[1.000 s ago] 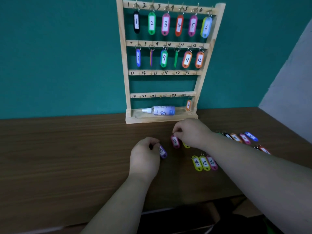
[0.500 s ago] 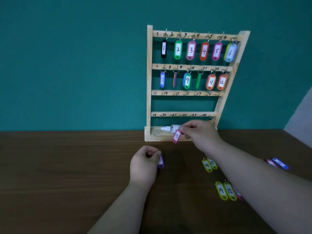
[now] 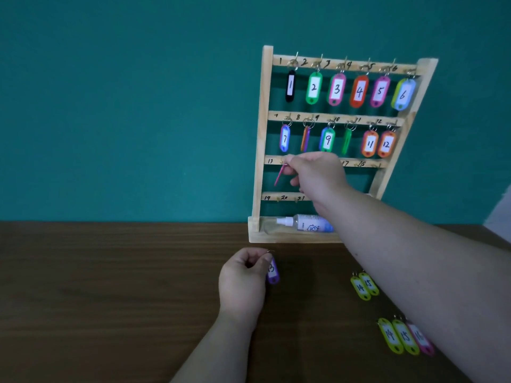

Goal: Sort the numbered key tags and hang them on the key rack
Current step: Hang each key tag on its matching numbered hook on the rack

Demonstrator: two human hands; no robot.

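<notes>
A wooden key rack is seen standing at the far side of the table, against a teal wall. Tags 1 to 6 are hung on its top rail and tags 7 to 12 on the second. The right hand is raised to the left end of the third rail, where a pink key tag is pinched between thumb and curled fingers. The tag's ring end is held at the hook marked 13, and the tag is seen edge-on, slanting down to the left. Whether the ring sits on the hook cannot be told.

The left hand is held low over the near table, its fingers curled and pinching the ring of a purple key tag at the hand's right side.

A spray bottle is laid in the rack's base tray, partly covered by the right forearm. To the right, loose tags are spread on the table: a pair of yellow tags marked 14 and 15, and nearer, two more yellow tags beside a pink tag whose number is blurred.
</notes>
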